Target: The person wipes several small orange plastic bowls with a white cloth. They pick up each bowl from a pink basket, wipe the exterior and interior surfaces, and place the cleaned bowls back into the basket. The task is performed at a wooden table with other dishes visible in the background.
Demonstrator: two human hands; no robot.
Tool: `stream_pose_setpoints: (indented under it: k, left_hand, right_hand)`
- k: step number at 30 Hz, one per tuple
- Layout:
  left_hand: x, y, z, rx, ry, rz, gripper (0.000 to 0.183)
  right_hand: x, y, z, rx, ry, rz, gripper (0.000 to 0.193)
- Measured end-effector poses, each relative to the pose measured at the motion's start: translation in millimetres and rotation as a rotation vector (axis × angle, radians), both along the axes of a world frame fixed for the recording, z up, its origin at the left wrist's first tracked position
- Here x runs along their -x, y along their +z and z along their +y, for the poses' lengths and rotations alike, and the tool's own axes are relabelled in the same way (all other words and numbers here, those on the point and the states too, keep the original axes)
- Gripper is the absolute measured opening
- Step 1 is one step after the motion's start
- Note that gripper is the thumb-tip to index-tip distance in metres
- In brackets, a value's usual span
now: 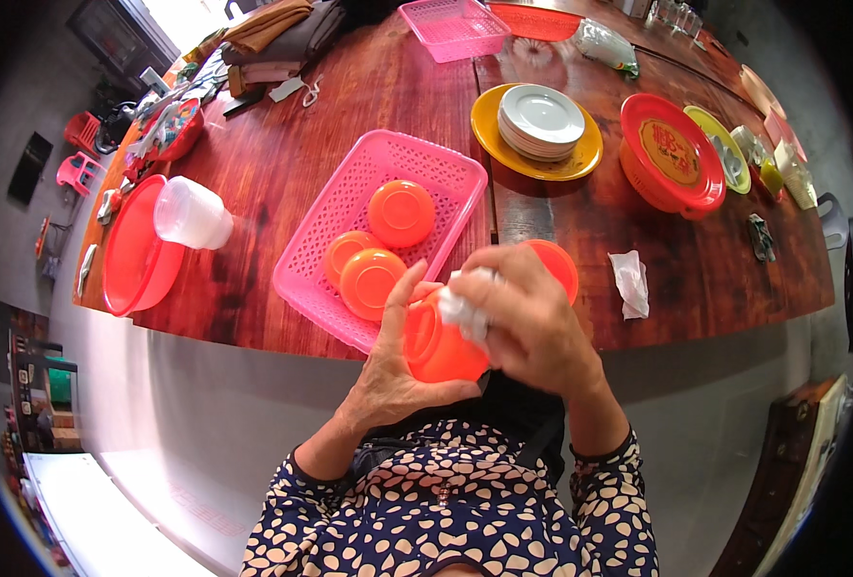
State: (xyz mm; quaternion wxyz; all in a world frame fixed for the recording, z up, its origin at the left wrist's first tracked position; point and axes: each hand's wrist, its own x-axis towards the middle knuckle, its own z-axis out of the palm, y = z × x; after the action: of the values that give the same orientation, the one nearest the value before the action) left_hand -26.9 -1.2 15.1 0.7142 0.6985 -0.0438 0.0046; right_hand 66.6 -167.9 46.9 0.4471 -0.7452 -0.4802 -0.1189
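My left hand (393,370) grips an orange bowl (438,358) by its rim, just off the table's front edge, with the bowl's base ring turned up. Pressed against that bowl is a crumpled white tissue (465,310), pinched in my right hand (532,313), which is slightly blurred. Left of my hands a pink perforated basket (301,264) holds upturned orange bowls (402,213). Partly hidden behind my right hand, another orange bowl (553,267) rests on the table. A second white tissue (628,285) lies flat to the right.
A stack of white plates (542,115) sits on a yellow plate (489,120). To its right stands a red lidded tub (652,183). On the left, clear plastic cups (193,212) lean on a red basin (138,255). Another pink basket (455,34) is at the back.
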Motion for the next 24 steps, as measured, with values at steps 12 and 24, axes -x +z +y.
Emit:
stream_pose_setpoints:
  k: [12, 24]
  left_hand:
    - [0, -11, 4, -0.01, -0.131, -0.192, 0.135]
    - [-2, -10, 2, 0.638, 0.077, -0.027, 0.101]
  right_hand:
    - [-16, -7, -5, -0.18, 0.262, 0.305, 0.038]
    - [4, -60, 20, -0.652, 0.165, 1.258, 0.025]
